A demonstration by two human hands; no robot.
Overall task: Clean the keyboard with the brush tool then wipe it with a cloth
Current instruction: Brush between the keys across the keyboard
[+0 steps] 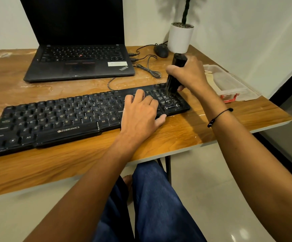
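Black keys fill a long keyboard (58,117) lying across a wooden table (176,137), its long axis running left to right and angled slightly away toward the right. The right hand (189,74) has its fingers curled round a dark brush tool (175,74), held nearly upright with its lower end down on the number pad at the keyboard's far right end. The left hand (141,112) lies flat with fingers relaxed and spread on the keys just left of the number pad, apparently steadying the board. Nearly all the keys stretch away to the left of the brush, so brushing likely has to travel leftward along that long axis, toward where the left hand rests. No cloth can be picked out with certainty; a clear plastic container (229,84) sits well to the right near the table edge. A laptop (78,65) stands behind the keyboard.
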